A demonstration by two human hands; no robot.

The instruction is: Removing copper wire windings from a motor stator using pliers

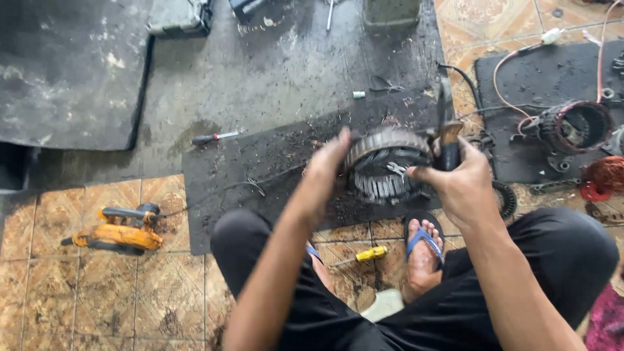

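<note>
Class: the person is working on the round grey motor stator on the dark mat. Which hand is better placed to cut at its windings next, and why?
Probably the right hand: it grips a brown-handled tool beside the round grey motor stator. The left hand is braced against the stator's rim, holding no tool.

left hand motion-blurred | stator near rim hidden | grey box cut off at top
</note>
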